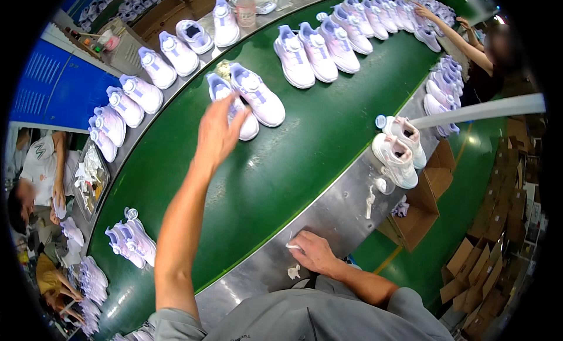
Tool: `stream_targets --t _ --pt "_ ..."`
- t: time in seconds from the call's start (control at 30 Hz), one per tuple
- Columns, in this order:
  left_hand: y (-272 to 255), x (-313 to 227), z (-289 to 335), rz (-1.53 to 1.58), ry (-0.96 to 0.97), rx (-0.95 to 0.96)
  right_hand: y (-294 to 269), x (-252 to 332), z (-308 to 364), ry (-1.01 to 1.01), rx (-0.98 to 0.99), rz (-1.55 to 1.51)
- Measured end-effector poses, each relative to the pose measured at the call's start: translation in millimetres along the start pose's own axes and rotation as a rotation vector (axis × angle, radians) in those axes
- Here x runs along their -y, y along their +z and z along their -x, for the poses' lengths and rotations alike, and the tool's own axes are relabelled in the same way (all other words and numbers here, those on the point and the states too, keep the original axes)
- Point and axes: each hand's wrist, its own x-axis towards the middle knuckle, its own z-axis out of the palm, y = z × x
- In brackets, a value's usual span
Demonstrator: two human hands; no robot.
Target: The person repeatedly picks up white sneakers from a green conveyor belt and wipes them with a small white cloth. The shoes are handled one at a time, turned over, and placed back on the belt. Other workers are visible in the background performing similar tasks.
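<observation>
My left hand (218, 133) reaches over the green conveyor belt (328, 118), thumb and fingers apart, slightly blurred. It overlaps the nearer of two white-and-lilac sneakers (249, 129); whether it touches that shoe I cannot tell. The pair's other sneaker (261, 100) stands right beside it, toes toward me. Lower down, my right hand (316, 253) rests on the metal ledge (343, 215) with curled fingers. A small white scrap (291, 245) sticks out at its fingertips. Another torn white scrap (294, 272) lies on the ledge close by.
Sneakers in a row (322, 51) stand farther along the belt, with another pair (132, 242) at left. More shoes (155, 65) line the far ledge. Cream sneakers (396, 156) sit on the near ledge, beside a white bar (481, 110) and cardboard box (419, 206). Co-workers are at both ends.
</observation>
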Motion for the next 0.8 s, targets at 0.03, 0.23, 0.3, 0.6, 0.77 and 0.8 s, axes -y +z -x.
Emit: stream_targets --t 0.03,0.23,0.3,0.6,0.77,0.8 --pt "1.5 -27.0 21.5 0.211 -0.188 0.127 -6.4 -0.9 7.4 0.023 -0.012 0.004" --pt "8.3 -74.3 178.1 0.848 -0.885 0.338 -44.3 5.7 52.3 0.277 -0.074 -0.040" --pt "6.5 -87.8 220.8 0.807 -0.989 0.316 -51.9 4.3 60.8 0.361 -0.140 -0.108" --pt "22.9 -162.0 351.5 0.229 -0.566 0.744 -57.2 -5.6 67.9 0.408 -0.187 -0.200" --pt "49.1 -159.6 391.1 0.039 -0.350 0.813 -56.1 -12.2 68.7 0.348 -0.134 -0.178" --pt "54.3 -151.9 400.6 0.032 -0.329 0.811 -57.8 -11.2 68.9 0.339 -0.121 -0.146"
